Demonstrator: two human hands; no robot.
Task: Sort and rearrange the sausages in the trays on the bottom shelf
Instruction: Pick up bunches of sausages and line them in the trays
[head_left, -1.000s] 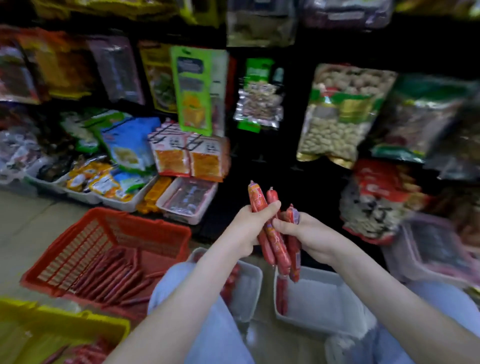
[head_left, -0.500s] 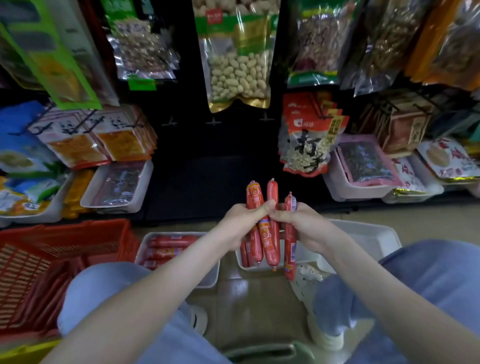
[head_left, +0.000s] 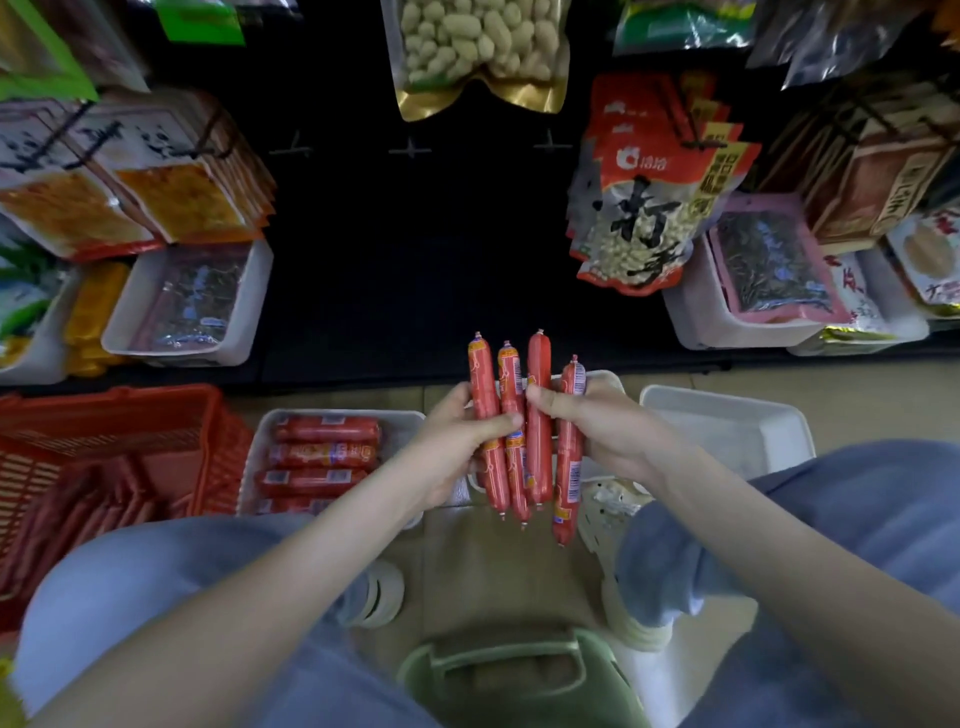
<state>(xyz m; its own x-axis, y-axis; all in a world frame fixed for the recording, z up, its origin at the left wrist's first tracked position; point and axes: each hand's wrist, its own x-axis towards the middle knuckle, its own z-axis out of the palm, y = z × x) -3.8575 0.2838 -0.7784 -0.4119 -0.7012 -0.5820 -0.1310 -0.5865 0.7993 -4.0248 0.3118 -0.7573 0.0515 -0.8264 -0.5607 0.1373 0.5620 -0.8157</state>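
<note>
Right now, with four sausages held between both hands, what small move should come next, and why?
Probably push the rightmost sausage up level with the others. The left hand and right hand hold four sausages upright side by side, yet that one sits lower, so the bundle is uneven. Even ends should let them lie neatly in the white tray.

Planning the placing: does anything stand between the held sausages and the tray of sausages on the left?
Nothing visible does. The left hand and right hand hold the sausages upright; the tray lies uncovered beside them.
</note>
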